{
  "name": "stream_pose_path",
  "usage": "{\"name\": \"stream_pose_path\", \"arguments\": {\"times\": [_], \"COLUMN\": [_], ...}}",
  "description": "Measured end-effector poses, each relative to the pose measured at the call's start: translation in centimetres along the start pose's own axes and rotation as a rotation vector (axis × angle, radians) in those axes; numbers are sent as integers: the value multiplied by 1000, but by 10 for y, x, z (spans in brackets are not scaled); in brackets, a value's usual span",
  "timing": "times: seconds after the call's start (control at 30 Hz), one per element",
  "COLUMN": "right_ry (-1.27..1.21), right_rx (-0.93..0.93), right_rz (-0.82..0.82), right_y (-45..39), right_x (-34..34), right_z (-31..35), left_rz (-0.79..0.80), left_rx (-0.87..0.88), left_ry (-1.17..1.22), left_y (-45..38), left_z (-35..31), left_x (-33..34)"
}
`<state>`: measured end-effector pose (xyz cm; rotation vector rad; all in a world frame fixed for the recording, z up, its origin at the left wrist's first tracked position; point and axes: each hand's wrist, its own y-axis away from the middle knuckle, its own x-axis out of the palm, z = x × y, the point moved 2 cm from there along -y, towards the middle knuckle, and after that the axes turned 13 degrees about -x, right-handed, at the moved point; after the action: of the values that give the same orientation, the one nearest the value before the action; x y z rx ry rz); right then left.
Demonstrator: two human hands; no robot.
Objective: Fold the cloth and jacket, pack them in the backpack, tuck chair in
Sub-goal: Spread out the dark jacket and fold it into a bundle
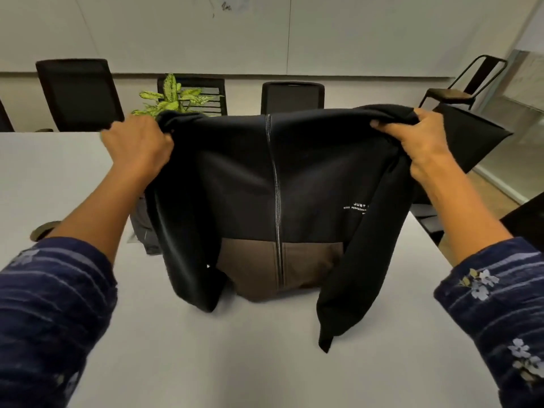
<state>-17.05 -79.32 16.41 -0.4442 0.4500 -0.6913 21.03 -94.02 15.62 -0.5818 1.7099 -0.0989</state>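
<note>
A black zip jacket (235, 178) with a brown lower panel hangs upright in front of me, zip closed and facing me. My left hand (138, 142) grips its left shoulder and my right hand (418, 142) grips its right shoulder. Both sleeves dangle down, and the hem and cuffs touch the white table (265, 363). Behind the jacket's left side a dark grey object (144, 228), possibly the backpack, shows only in part. The cloth is not in view.
A potted plant (173, 98) stands on the table behind the jacket. Black chairs (79, 92) line the far side, and a metal chair (468, 83) stands at the back right. A small dark round object (44, 229) lies at the left.
</note>
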Motion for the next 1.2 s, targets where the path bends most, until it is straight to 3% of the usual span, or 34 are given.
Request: {"name": "stream_pose_path", "arguments": {"times": [0.07,0.13,0.2,0.27,0.37,0.47,0.57,0.83,1.07,1.2], "right_ry": [263,459,436,320,74,-59,-112,-186,-34,-336], "right_rx": [7,28,49,22,-35,-73,24,390,236,508], "right_rz": [37,-36,-136,-164,-47,130,243,348,844,968], "right_y": [-8,-16,-21,-19,0,26,53,125,208,247], "right_x": [-5,-15,-23,-29,-34,-27,3,111,182,196], "right_z": [-4,-6,-3,6,28,42,27,-39,-49,-66], "left_rz": [242,639,888,1019,1048,1030,1020,1019,1152,1214], "left_rx": [-59,-163,-305,-355,-357,-382,-437,-693,-486,-660], "left_ry": [209,565,913,1175,1402,1482,1429,1211,1010,1068], "left_y": [2,2,1,1,1,10,28,138,214,217], "left_z": [-13,-32,-53,-74,-87,-82,-66,-32,2,43], "left_x": [5,10,10,6,10,36,75,142,144,157]}}
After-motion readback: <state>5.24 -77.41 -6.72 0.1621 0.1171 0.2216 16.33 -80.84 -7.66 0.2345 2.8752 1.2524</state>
